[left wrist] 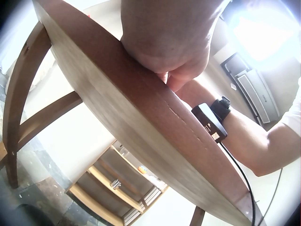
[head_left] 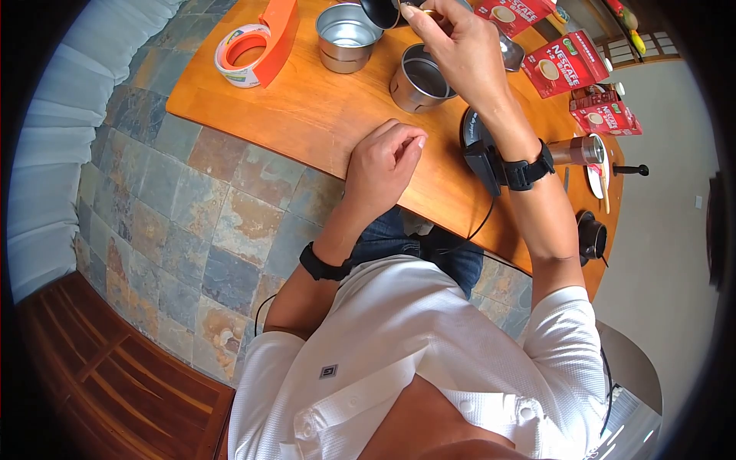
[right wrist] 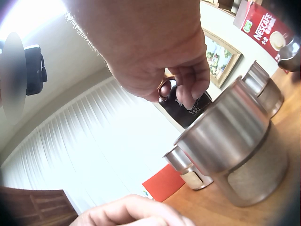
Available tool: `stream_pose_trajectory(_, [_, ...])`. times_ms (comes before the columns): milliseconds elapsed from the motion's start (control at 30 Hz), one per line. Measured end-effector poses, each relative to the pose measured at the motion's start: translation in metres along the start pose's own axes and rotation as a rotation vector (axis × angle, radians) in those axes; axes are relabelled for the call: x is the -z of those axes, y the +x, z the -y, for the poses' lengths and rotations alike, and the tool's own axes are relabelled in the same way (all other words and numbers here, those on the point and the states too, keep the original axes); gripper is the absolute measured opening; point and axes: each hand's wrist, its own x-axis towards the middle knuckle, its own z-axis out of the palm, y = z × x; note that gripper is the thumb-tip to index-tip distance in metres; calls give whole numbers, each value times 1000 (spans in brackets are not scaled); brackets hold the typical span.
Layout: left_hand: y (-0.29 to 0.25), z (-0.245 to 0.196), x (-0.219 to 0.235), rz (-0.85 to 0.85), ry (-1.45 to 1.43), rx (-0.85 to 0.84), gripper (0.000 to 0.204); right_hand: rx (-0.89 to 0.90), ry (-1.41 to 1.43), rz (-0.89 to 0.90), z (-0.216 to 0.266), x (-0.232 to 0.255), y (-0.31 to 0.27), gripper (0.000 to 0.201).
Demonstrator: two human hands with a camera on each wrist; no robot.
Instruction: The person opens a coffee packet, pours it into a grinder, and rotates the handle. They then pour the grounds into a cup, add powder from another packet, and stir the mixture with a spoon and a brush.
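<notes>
My right hand (head_left: 469,57) pinches the handle of a black cup (head_left: 379,11) at the table's far side. White line drawings mark the side of that cup in the right wrist view, where fingers and thumb meet at the handle. Just below the right hand stands a steel cup (right wrist: 225,136) with a wide rim; a second steel cup (head_left: 343,55) is to its left. My left hand (head_left: 379,165) rests on the table's near edge, fingers loosely curled, holding nothing. The left wrist view shows it at the table edge, its fingers mostly hidden.
An orange tape dispenser (head_left: 280,47) stands at the left of the wooden table (head_left: 307,115). Several red Nescafe boxes (head_left: 566,64) line the far right. A round black device (head_left: 473,123) lies under the right forearm. A brown cylinder (head_left: 576,151) and a dark mug (head_left: 593,236) are farther right.
</notes>
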Motion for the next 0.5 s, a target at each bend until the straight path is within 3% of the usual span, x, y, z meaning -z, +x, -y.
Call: stream_pose_trajectory(500, [0,0,-1,8,25,2,11,10,3,-12,0,1,-2,28])
